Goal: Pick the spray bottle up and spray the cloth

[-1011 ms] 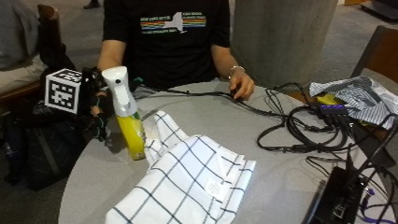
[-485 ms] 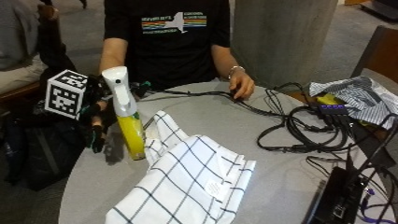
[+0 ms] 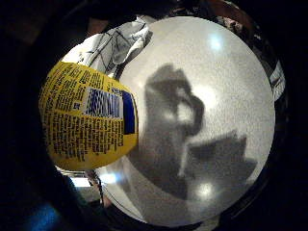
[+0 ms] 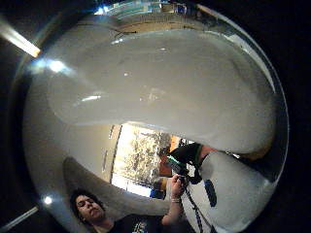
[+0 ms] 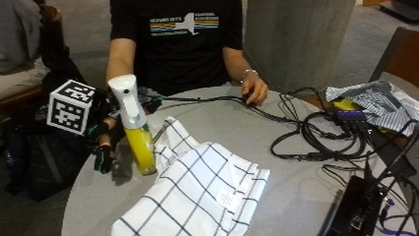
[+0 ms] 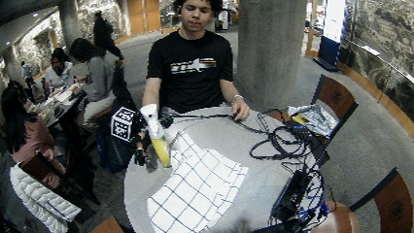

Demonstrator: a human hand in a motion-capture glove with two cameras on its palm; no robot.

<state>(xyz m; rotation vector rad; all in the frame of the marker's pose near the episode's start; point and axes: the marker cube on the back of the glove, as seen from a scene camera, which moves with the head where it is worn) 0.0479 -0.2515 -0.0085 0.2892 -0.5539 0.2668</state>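
One yellow spray bottle [image 5: 136, 132] standing upright on round table [image 5: 275, 182], checked cloth [image 5: 196, 196] lying at its 4 o'clock. Gloved right hand [image 5: 104, 147] hanging beside bottle, fingers straight, holding nothing.

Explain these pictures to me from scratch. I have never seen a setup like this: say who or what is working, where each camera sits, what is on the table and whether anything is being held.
No machine here: a person sits at a round grey table and works with a black-gloved right hand.

Two pictures come from cameras beside the table, one closer and one wider. The two round pictures come from tiny cameras on that hand's palm, looking outward.

On the table stand a spray bottle, yellow with a white trigger head, and beside it a white cloth with a dark grid pattern. A tangle of black cables lies on the far side, near the bare hand.

The gloved hand is right next to the bottle, which fills much of both palm views, but I cannot see whether its fingers are curled round it. The bottle stands upright on the table.
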